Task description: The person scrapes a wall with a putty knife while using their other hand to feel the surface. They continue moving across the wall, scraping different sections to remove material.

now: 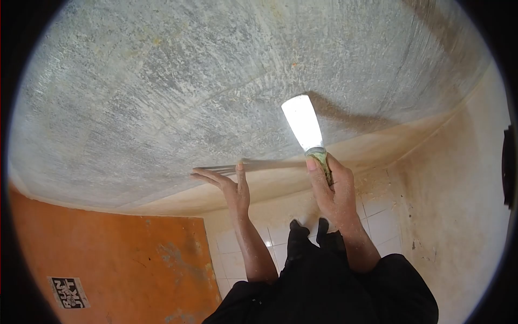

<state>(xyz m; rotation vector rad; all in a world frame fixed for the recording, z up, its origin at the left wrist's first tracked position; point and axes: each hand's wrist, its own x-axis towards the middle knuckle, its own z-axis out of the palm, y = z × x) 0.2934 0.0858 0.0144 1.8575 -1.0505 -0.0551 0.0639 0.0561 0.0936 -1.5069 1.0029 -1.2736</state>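
Observation:
In my right hand (334, 189) is a putty knife (303, 123), gripped by its greenish handle, with the wide blade pointing up and shining brightly. The blade's edge is at or close to the grey, scraped wall (178, 97); whether it touches is hard to tell. To the left, my left hand (229, 183) has its fingers spread and the fingertips against the lower part of the grey surface. Nothing is held in it. Shadows of the knife and of my fingers fall on the wall.
An orange wall (118, 248) with peeled patches and a black-and-white sticker (68, 292) stands at the lower left. Below are dusty white floor tiles (384, 225) and my dark-clad legs and feet. A beige wall (453, 216) rises on the right, with a dark object (508, 167) at the edge.

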